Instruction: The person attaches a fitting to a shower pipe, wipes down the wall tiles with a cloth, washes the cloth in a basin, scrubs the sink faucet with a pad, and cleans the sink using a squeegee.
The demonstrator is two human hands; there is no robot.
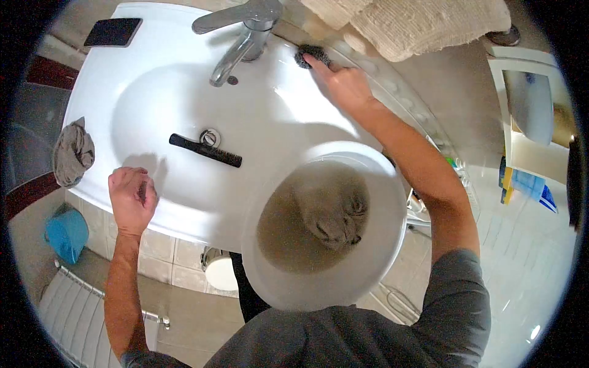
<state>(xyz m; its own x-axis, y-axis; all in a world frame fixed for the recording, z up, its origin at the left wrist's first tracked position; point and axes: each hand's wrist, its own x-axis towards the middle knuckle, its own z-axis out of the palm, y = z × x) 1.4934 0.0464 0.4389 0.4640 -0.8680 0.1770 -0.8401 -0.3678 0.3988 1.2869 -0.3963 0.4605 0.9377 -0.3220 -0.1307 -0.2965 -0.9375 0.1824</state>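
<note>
My right hand point(346, 86) reaches to the back rim of the white washbasin point(184, 67), with its fingers on a dark, wiry scouring pad point(311, 56). My left hand point(132, 193) is curled over the basin's front left edge. A dark patch shows in its palm, and I cannot make out whether it is an object or a shadow. Below the tap, a black comb point(205, 151) lies across the drain point(210, 137). A white tub point(392, 236) stands at the right, overlapping the basin; a grey-brown cloth point(334, 218) soaks there in murky water point(279, 239).
The chrome tap point(239, 55) rises at the back. A dark phone point(113, 32) rests on the back left corner, and a crumpled grey cloth point(73, 153) drapes the left edge. Beige towels point(423, 27) hang over the back right. Beneath the left side is a blue container point(67, 234).
</note>
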